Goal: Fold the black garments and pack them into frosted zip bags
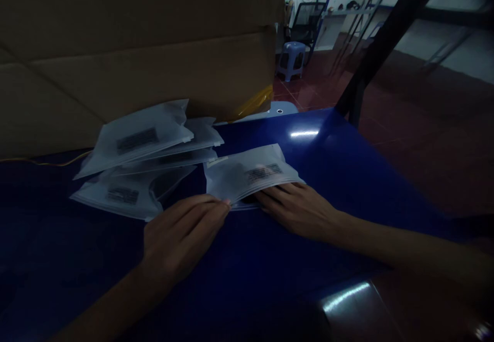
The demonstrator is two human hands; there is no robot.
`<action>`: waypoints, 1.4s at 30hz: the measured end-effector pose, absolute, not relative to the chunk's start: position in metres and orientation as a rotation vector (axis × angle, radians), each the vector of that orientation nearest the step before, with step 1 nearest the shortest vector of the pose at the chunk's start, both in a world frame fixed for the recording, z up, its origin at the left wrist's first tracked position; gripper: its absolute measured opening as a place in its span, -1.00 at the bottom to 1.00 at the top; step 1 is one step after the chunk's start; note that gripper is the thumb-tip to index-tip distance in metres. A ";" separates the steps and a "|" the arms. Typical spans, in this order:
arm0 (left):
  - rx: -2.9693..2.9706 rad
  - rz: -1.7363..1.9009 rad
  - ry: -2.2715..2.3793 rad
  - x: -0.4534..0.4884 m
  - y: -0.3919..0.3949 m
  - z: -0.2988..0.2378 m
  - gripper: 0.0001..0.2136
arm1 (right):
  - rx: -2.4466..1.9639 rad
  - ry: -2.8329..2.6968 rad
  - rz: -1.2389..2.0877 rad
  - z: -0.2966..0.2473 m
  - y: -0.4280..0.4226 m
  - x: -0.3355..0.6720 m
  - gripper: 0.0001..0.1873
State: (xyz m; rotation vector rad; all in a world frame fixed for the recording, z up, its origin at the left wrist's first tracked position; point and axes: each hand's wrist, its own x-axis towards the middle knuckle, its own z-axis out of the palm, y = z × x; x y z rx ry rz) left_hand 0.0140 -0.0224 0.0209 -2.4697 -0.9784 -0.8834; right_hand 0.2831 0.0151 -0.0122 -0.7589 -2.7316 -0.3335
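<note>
A frosted white plastic pouch (250, 173) with a dark label lies on the blue table (339, 162) in the middle of the view. My left hand (181, 234) pinches its near left edge with the fingertips. My right hand (297, 208) has its fingers slid under the pouch's near right edge, lifting it slightly. To the left lies a loose pile of several similar labelled pouches (142, 157), leaning against a big cardboard box.
The large brown cardboard box (135, 43) fills the back left. A dark metal post (370, 59) rises at the table's far right. Beyond it are a red floor, a blue plastic stool (291, 60), a chair and a person in white standing far off.
</note>
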 end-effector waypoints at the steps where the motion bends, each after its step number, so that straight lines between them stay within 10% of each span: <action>1: -2.488 -0.862 -0.970 0.012 -0.019 0.020 -0.87 | -0.755 -2.757 -0.325 -0.011 0.015 0.284 -0.49; 15: -2.808 -0.850 -0.832 0.003 -0.008 0.000 -0.63 | -0.368 -2.259 -0.526 0.005 0.002 0.282 -0.86; 42: -2.607 -0.651 -0.887 -0.004 -0.007 0.010 -0.74 | -0.573 -2.412 -0.792 0.007 0.021 0.296 -0.79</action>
